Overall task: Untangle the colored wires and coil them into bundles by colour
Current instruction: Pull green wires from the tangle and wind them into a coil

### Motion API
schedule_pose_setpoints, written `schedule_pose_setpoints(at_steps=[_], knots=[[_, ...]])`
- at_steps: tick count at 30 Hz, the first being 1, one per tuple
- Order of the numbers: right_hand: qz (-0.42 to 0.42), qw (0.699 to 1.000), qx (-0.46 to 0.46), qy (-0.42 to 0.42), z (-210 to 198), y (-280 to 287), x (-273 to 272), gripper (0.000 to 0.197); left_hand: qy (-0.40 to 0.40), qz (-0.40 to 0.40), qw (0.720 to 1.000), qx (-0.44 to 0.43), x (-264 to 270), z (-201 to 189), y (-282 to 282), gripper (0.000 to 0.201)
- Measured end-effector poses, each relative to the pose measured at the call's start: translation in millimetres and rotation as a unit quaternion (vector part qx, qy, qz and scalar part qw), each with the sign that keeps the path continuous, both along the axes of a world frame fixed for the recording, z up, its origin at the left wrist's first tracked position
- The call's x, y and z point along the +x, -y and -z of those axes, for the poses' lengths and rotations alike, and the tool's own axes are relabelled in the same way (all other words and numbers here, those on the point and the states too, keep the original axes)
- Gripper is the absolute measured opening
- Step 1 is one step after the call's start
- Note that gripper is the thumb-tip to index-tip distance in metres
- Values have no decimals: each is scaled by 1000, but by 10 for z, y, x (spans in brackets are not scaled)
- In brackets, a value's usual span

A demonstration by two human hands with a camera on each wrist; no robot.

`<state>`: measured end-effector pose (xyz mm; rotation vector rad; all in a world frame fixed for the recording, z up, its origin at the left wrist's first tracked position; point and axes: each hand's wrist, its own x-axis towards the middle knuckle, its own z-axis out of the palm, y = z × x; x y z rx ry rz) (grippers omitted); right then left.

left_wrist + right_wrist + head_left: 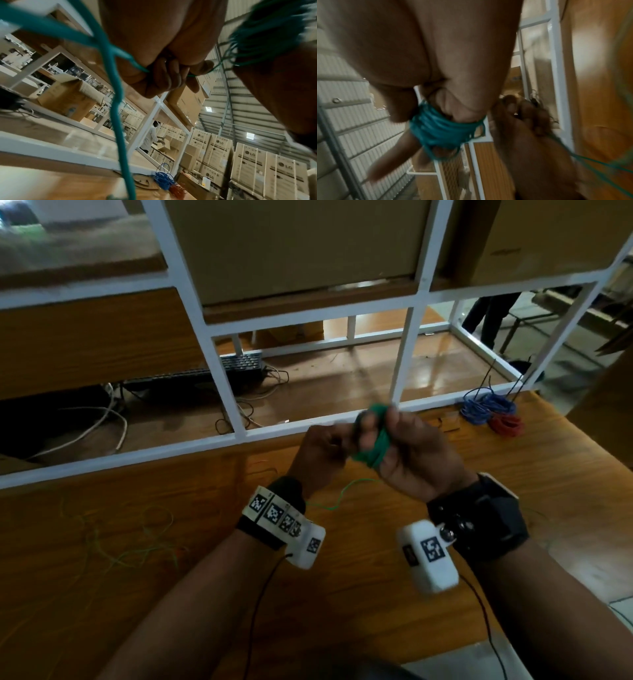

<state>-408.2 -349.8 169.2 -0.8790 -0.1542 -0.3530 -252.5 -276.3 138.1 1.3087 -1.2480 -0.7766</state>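
Both hands are raised over the wooden table. A green wire coil is wound round the fingers of my right hand, which holds it; the right wrist view shows the coil wrapped around those fingers. My left hand sits just left of it, fingers curled and pinching the loose green wire. That strand trails down to the table. Finished blue and red bundles lie at the far right.
Thin yellow-green wire sprawls loose on the table's left part. A white metal rack frame runs along the table's far edge, with a keyboard and cables on the shelf behind it. Cardboard boxes are stacked beyond.
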Motion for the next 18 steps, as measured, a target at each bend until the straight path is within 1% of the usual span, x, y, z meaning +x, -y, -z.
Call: schedule_pose_setpoints(at_steps=[1,3,5,6,7,9,11,12,13,14,15,16,17,18], knots=[[53,998,32,27,-50,64,8,31,-13,-1,1000,14,-62,21,4,35],[169,981,80,50,-98,177,6,31,-10,12,999,35,-146,98,11,25],[268,956,119,30,-107,250,-45,32,5,38,998,52,-173,168,-23,20],[314,942,119,6,-91,278,-85,32,15,32,998,59,-160,192,-49,19],[365,926,93,-25,-82,297,-137,32,30,17,998,60,-139,218,-69,19],[437,896,3,-79,-12,342,-255,31,79,-19,995,50,-93,242,-115,21],[460,875,-90,-119,101,391,-368,31,109,-20,993,45,-48,263,-157,19],[467,860,-147,-144,142,399,-412,31,123,-14,991,48,-19,279,-168,17],[477,833,-215,-179,191,413,-455,31,137,-10,989,55,13,300,-175,15],[477,798,-293,-220,220,414,-490,34,157,-11,986,60,41,315,-176,14],[463,756,-376,-268,229,400,-518,36,181,-17,982,58,60,313,-182,13],[422,719,-451,-319,232,376,-535,33,207,-27,977,49,77,305,-189,15],[357,695,-503,-369,228,336,-542,31,229,-38,972,32,89,281,-197,16],[280,686,-528,-416,240,291,-544,35,250,-46,967,11,98,254,-199,17]])
